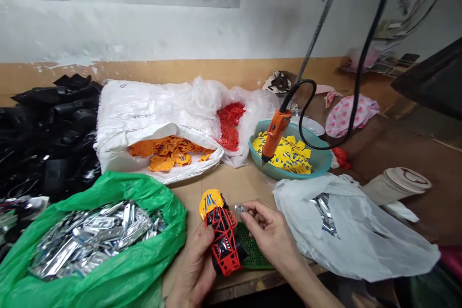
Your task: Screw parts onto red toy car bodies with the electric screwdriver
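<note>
My left hand (198, 255) is wrapped round the lower left side of a toy car (224, 240). The car has a red lattice frame over black parts and an orange-yellow panel with blue marks at its top end. Just right of the car, my right hand (265, 231) pinches a small silver part (240, 209) between thumb and fingers, apart from the car. Below that hand lies a green perforated mat (252, 249). An orange electric screwdriver (276, 135) hangs tip down above the front rim of a teal basin (321, 166).
A green bag (144, 187) of silver parts lies left. Behind are a white sack (126, 110) of orange panels, red frames (231, 125) in clear plastic and black parts (54, 139). Yellow pieces (288, 151) fill the basin. A white bag (375, 231) lies right.
</note>
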Demonstrator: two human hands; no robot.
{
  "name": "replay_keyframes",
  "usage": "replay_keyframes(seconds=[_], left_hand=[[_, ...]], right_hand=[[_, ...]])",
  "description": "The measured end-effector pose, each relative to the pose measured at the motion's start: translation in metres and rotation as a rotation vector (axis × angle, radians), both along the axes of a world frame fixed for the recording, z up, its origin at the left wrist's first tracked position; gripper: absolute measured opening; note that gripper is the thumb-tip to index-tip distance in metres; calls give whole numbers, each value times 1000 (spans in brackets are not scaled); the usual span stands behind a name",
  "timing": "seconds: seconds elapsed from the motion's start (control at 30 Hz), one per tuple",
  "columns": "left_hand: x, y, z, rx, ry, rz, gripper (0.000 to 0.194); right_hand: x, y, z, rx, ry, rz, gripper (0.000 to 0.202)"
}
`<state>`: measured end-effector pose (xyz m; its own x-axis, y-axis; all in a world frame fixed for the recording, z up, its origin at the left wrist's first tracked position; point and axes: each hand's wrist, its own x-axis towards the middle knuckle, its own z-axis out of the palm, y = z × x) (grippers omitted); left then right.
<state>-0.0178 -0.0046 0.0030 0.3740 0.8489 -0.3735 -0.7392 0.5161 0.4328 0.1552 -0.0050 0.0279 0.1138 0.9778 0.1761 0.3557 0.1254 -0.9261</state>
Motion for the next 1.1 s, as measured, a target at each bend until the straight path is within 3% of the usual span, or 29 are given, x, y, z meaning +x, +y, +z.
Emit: replay_keyframes(seconds=[0.3,0.5,0.67,0.8,1.1], left_hand=[[2,-1,0,131,170,-10,47],[3,-3,-1,152,204,49,45],[4,-2,0,145,237,60,43],[4,-2,0,140,239,51,47],[5,-4,7,81,128,31,38]], right_hand=[[-12,0,-4,123,-188,-66,16],[-16,-4,-6,227,-263,-15,15],[-18,-10,0,133,-138,70,22],[-15,-6,2,-27,103,117,25],[-15,-1,-4,-174,420,9,24]])
